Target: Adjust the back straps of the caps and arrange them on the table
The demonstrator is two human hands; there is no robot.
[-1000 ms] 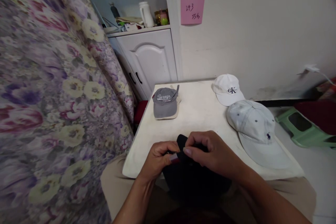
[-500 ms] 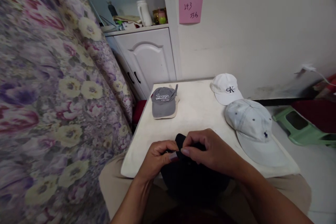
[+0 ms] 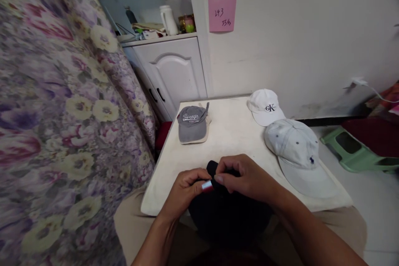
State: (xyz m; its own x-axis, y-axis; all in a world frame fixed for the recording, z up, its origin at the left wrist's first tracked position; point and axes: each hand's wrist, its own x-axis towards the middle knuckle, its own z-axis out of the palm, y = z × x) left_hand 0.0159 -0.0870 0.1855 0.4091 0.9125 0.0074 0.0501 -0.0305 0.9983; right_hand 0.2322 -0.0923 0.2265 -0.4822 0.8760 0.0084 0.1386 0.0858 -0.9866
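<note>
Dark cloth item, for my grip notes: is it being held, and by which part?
Yes. The left hand pinches the dark cloth item at its upper edge, by the shiny tab; the right hand pinches it just beside.

Read by me | pink note (image 3: 230, 2): "243", characters below unclear | grey cap (image 3: 189, 133): "Always", smaller line illegible | white cap (image 3: 257, 102): "CK" | pale cap (image 3: 289, 139): dark rider emblem | label (image 3: 207, 186) on my black cap (image 3: 230, 220): unreadable

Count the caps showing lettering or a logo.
3: gray cap at the table's far left, white cap at its far right, pale blue cap nearer on the right. Print on the black cap being held may be hidden.
</note>
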